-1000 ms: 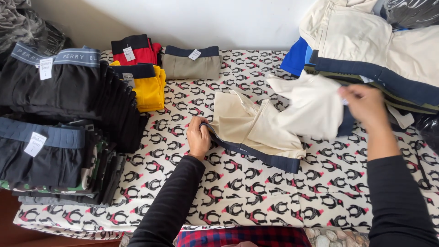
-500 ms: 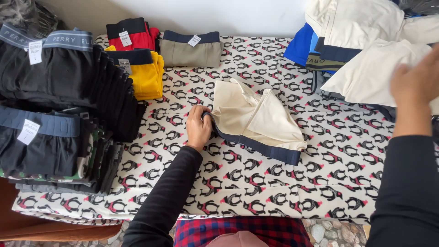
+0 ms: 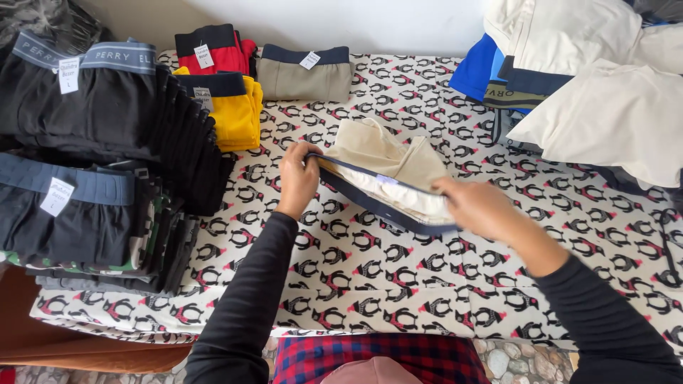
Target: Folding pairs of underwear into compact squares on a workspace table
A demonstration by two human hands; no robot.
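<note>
Back from the pile at the far right, the right hand [image 3: 478,206] now grips the cream-coloured cotton boxer shorts with the navy elastic waistband [image 3: 388,167], which half a second ago it did not touch.

Largest of all, the white bedsheet printed with black-and-red penguins [image 3: 398,284] spreads under everything; the shorts lie at its middle. At its left edge stand tall stacks of folded black and dark-grey boxer shorts with white tags [image 3: 92,142], and at the right sits a heap of cream and blue garments [image 3: 605,92]. Behind lie folded yellow [image 3: 238,110], red [image 3: 217,50] and khaki [image 3: 302,75] shorts. The left hand [image 3: 299,178] pinches the waistband's left end, fingers curled shut on it; the right hand closes over the waistband's right end, so the band runs taut between them.
</note>
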